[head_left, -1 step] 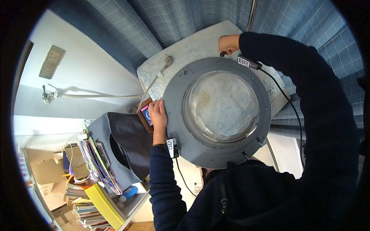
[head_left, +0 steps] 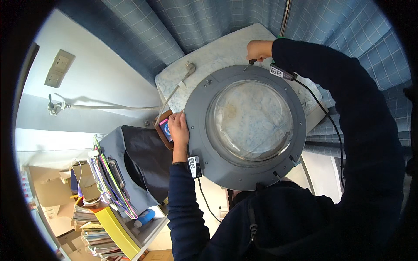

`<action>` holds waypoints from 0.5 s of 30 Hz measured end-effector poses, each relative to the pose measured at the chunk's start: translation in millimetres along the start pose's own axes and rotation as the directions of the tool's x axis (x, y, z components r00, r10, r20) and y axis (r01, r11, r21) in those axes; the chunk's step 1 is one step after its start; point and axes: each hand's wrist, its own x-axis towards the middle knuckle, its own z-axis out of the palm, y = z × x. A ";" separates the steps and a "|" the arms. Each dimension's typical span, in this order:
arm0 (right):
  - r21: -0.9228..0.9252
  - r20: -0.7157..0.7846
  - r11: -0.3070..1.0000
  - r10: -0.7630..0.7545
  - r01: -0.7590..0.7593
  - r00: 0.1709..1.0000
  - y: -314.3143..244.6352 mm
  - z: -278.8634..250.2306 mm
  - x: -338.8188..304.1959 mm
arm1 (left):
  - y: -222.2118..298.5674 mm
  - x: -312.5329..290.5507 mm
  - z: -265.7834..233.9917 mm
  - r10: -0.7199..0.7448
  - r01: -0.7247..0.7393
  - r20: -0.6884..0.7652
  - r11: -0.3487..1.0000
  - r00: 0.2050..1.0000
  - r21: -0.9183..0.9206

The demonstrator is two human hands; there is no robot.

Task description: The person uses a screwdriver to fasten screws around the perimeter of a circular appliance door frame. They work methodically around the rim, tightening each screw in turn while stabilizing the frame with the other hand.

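Note:
A round washing machine door (head_left: pixel 194 143), a dark grey ring around a clear glass bowl (head_left: pixel 254 117), lies on a marble-patterned top. My right hand (head_left: pixel 259 50) is closed around the dark handle of a screwdriver (head_left: pixel 251 62) at the ring's far edge. The screwdriver's thin shaft points at the ring; whether its tip sits in a screw is too small to tell. My left hand (head_left: pixel 178 129) grips the door's left rim, thumb and fingers partly hidden under it. Small screw holes dot the ring, and metal fittings (head_left: pixel 277 176) show at its near right edge.
A plug with a white cord (head_left: pixel 190 67) lies on the marble-patterned top (head_left: pixel 226 48), near blue checked curtains (head_left: pixel 244 15). Left of the door stand a brown box (head_left: pixel 162 126), a dark cloth-covered thing (head_left: pixel 146 156), hangers (head_left: pixel 114 182) and shelves of books. Black cables run from both wrists.

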 end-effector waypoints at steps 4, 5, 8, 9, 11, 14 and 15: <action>0.081 -0.005 0.987 -0.140 0.140 0.990 -10.2 5.1 -7.1 | 0.0 1.0 -1.0 0.014 -0.014 0.008 0.999 1.000 0.030; -0.099 -0.032 0.976 -0.197 0.193 0.980 -13.1 6.8 -8.8 | 0.2 1.2 -0.7 0.014 -0.014 0.006 1.000 1.000 0.023; -0.520 -0.302 0.784 -0.540 0.339 0.785 -8.6 7.1 -15.0 | -1.1 -0.3 -0.8 0.012 -0.012 0.003 1.000 1.000 0.005; -0.576 -0.225 0.735 -0.564 0.358 0.795 -5.7 4.5 -15.6 | -1.7 -0.2 -0.6 0.018 -0.018 -0.001 1.000 1.000 -0.002; -0.723 -0.222 0.573 -0.722 0.386 0.655 -0.3 2.5 -18.3 | -2.9 -0.3 -0.4 0.022 -0.022 -0.005 1.000 1.000 0.001; -0.862 -0.160 0.397 -0.803 0.315 0.574 2.3 3.6 -20.5 | -3.4 0.2 -0.5 0.017 -0.017 0.000 1.000 1.000 0.006; -0.895 -0.152 0.343 -0.836 0.286 0.527 1.6 5.4 -20.7 | -3.2 0.1 -0.1 0.010 -0.010 0.002 1.000 1.000 -0.005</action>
